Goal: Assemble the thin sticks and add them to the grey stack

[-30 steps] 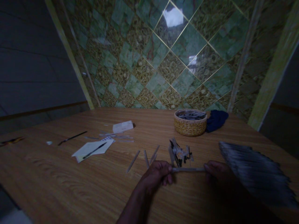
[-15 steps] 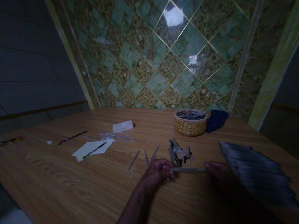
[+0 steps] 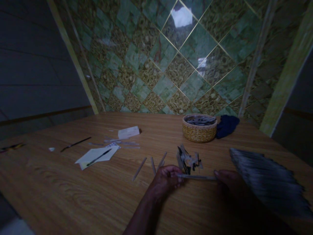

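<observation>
Watching remotely; I see left hand (image 3: 167,179) and right hand (image 3: 228,181) each pinching one end of a tube (image 3: 199,177) over the desk (image 3: 73,195); two-end grip likely for steadiness; scraps (image 3: 189,160) just beyond; pile (image 3: 267,176) beside right hand, probably for easy reach

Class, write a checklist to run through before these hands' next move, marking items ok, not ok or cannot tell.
1. Left hand on one end of the thin, greyish, rod-like piece: ok.
2. Right hand at its other end: ok.
3. That piece clear of the brown wood-grain tabletop: cannot tell.
4. Round, yellow-brown woven basket upright: ok.
5. Pale paper free of the slim, dark, pen-like stick: not ok.
</observation>
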